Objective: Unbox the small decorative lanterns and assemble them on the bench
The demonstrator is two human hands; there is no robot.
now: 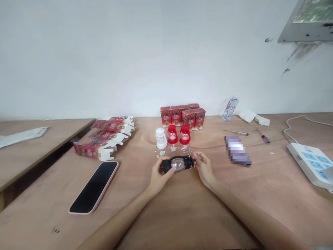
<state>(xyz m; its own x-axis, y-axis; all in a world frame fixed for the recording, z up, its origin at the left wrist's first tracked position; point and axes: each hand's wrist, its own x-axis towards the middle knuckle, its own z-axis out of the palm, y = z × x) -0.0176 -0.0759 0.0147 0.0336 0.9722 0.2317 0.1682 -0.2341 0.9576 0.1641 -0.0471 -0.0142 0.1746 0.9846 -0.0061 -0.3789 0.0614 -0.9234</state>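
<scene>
A glossy black miniature lantern (178, 164) with a clear, bulging globe (179, 166) was held sideways, at six o'clock from the smooth red lanterns (185, 135), its base gripped by the left hand (157, 175), its capped end pinched by the right hand (205, 167).

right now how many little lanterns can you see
4: a black lantern in the left hand, right hand at its top; beyond it, left to right, a white lantern, a red lantern and another red lantern. The upright boxes could hide more.

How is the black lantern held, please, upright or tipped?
The lantern is tipped sideways: its base is in the left hand, its top toward the right hand.
</scene>
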